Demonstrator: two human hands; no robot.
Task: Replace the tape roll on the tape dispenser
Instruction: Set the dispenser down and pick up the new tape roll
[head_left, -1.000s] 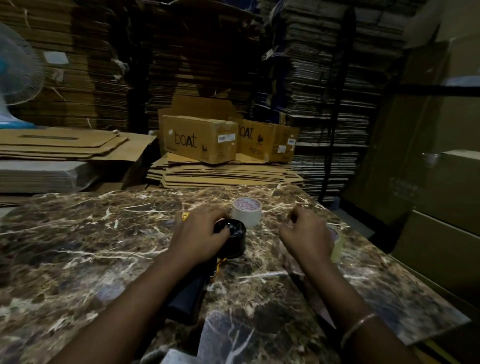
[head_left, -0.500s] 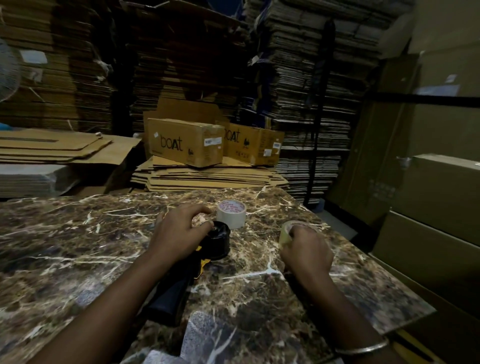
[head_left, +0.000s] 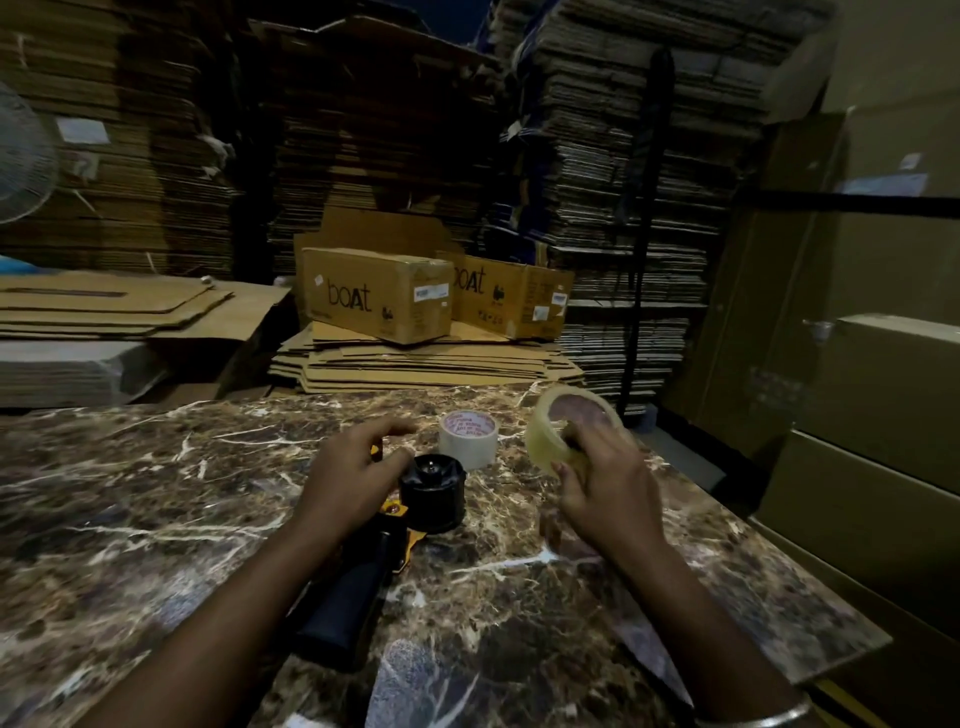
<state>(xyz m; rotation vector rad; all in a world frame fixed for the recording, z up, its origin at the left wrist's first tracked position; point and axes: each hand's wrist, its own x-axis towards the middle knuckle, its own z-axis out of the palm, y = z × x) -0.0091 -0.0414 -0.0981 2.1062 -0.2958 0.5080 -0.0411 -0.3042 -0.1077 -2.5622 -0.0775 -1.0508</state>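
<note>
A black and yellow tape dispenser (head_left: 395, 540) lies on the marble table (head_left: 156, 519), its black hub (head_left: 434, 486) bare and facing up. My left hand (head_left: 348, 478) rests on the dispenser's front end beside the hub, fingers curled over it. A clear tape roll (head_left: 545, 441) is lifted above the table to the right of the hub, gripped by my right hand (head_left: 608, 488) with fingers through its core. A smaller white roll (head_left: 469, 439) with a red-printed core stands on the table just behind the hub.
Two "boat" cartons (head_left: 379, 293) sit on a pile of flattened cardboard (head_left: 415, 364) behind the table. Tall stacks of cardboard fill the back. Large boxes (head_left: 872, 415) stand to the right, past the table's right edge. A fan (head_left: 21, 156) is at far left.
My right hand has picked the clear roll up off the table and raised it, tilting it. My left hand has stayed on the dispenser. The camera has moved closer.
</note>
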